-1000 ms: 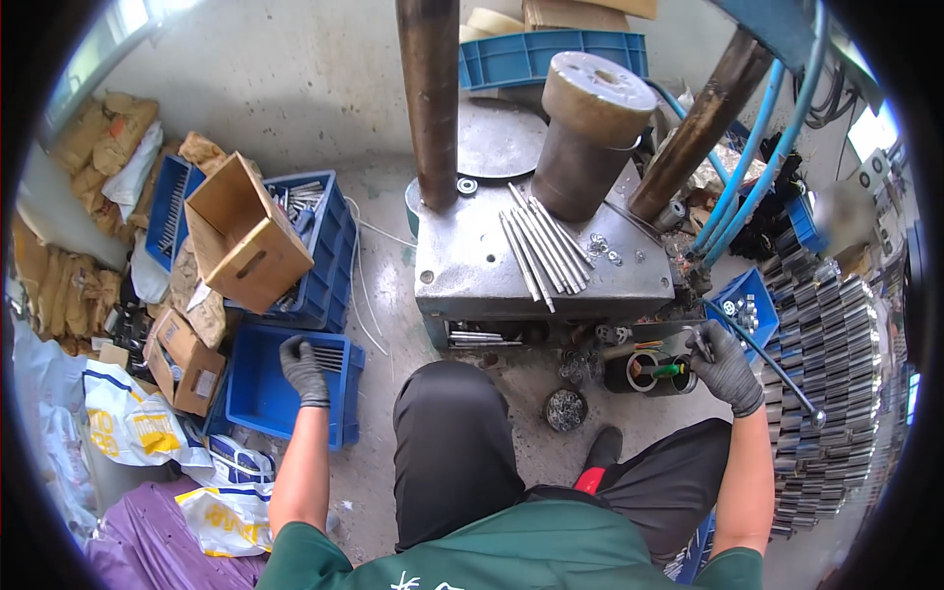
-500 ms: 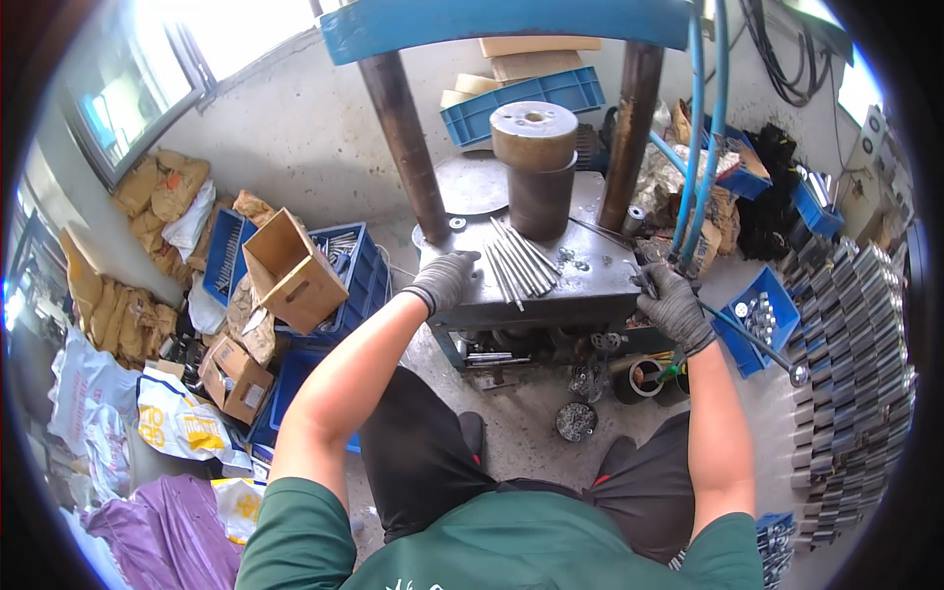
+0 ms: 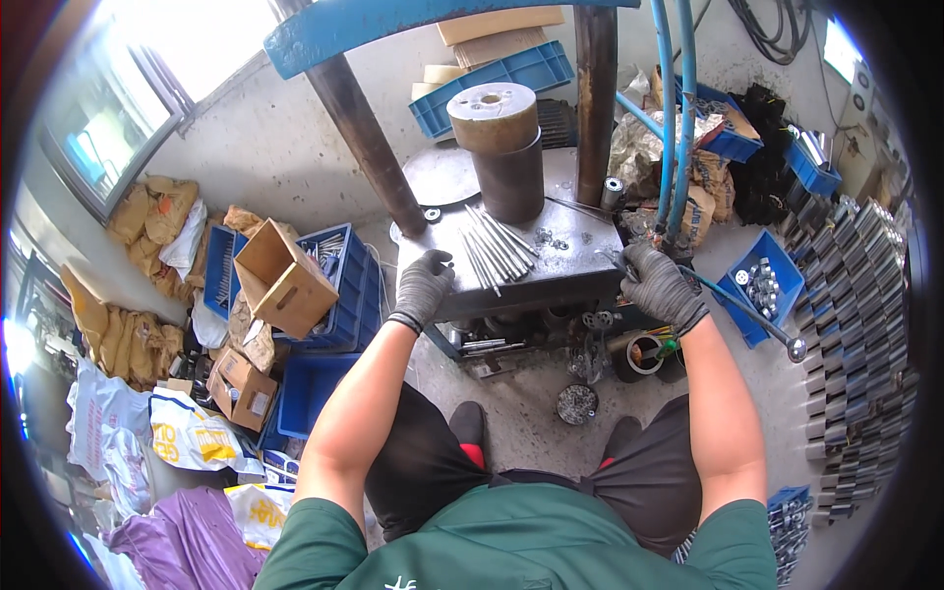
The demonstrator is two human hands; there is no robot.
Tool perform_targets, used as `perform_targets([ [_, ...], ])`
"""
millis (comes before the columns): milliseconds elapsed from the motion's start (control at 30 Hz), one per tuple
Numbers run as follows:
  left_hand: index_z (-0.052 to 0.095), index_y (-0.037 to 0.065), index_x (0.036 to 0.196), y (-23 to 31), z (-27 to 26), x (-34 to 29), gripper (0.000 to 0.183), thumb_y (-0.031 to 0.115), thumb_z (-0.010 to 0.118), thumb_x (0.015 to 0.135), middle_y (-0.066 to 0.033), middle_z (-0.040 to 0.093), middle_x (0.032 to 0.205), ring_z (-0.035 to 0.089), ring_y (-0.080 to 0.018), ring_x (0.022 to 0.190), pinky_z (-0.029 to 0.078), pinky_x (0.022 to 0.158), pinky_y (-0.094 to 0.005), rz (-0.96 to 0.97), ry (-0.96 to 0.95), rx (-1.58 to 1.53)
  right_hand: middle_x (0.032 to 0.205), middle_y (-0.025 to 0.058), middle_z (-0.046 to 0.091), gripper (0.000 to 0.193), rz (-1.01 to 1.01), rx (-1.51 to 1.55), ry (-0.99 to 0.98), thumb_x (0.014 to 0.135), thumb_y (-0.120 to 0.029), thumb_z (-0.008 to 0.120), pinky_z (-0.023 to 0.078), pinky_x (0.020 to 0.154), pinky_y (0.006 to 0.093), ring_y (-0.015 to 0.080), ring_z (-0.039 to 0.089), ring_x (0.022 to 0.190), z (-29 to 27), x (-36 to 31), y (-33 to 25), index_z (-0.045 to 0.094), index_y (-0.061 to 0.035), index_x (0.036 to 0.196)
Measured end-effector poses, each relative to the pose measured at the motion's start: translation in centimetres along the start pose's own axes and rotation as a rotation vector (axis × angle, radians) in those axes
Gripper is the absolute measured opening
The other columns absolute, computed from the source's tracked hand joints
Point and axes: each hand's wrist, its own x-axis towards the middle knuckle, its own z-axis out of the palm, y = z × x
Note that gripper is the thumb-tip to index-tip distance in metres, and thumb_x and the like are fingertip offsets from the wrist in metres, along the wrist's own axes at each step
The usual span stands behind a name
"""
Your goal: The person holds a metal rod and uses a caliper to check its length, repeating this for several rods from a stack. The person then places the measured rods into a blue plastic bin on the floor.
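Note:
My left hand (image 3: 425, 287), in a grey glove, is at the left front edge of the press table (image 3: 580, 270). Its fingers are loosely bent with thumb and forefinger apart, and nothing shows between them. Just right of it, thin metal rods (image 3: 495, 248) lie fanned out on the table. At the right front corner, my gloved right hand (image 3: 659, 285) has its fingers closed around something small, mostly hidden. Between the hands lie several small metal rings (image 3: 551, 239). Behind the rods stands a thick steel cylinder (image 3: 511, 177) with a wider, bored cap (image 3: 492, 108).
Steel posts (image 3: 364, 143) and a blue crossbar frame the table. Blue hoses (image 3: 678, 128) and a ball-ended lever (image 3: 796, 349) are at right, near stacked metal parts (image 3: 855, 344). Blue crates (image 3: 344, 285), a cardboard box (image 3: 285, 280) and sacks crowd the left. A round container of small parts (image 3: 577, 403) sits below.
The whole view has shifted, with the table now farther left in it. My left fingers have bent more. My right hand stays near the table's right corner, its fingers still closed.

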Motion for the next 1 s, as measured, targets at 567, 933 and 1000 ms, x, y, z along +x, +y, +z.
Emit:
perform_targets([
  [567, 0.068, -0.001, 0.123, 0.0, -0.7, 1.6, 0.046, 0.027, 0.078, 0.088, -0.0184, 0.074, 0.103, 0.071, -0.0272, 0.098, 0.055, 0.092, -0.038, 0.068, -0.106, 0.064, 0.106, 0.024, 0.066, 0.036, -0.141, -0.039, -0.021, 0.074, -0.009, 0.07, 0.053, 0.092, 0.0472, 0.0432, 0.064, 0.101, 3.3, 2.5, 1.2, 0.067, 0.0004, 0.109],
  [933, 0.064, 0.002, 0.118, 1.0, 0.9, 5.4, 0.042, 0.021, 0.078, 0.084, -0.0187, 0.073, 0.09, 0.073, -0.0277, 0.08, 0.057, 0.078, -0.0397, -0.036, -0.1, 0.064, 0.116, 0.0219, 0.07, 0.038, -0.104, -0.276, -0.06, 0.073, -0.009, 0.069, 0.051, 0.098, 0.048, 0.0403, 0.064, 0.106, 4.9, 5.6, 0.7, 0.072, -0.0016, 0.11],
  [1000, 0.061, 0.003, 0.123, 1.0, 0.3, 5.3, 0.046, 0.018, 0.077, 0.082, -0.0172, 0.073, 0.087, 0.073, -0.0279, 0.079, 0.058, 0.077, -0.0382, -0.074, -0.116, 0.101, 0.105, 0.0217, 0.071, 0.035, -0.117, -0.356, -0.053, 0.073, -0.01, 0.068, 0.051, 0.096, 0.0491, 0.0403, 0.064, 0.102, 5.2, 5.9, 0.8, 0.072, -0.0018, 0.107],
])
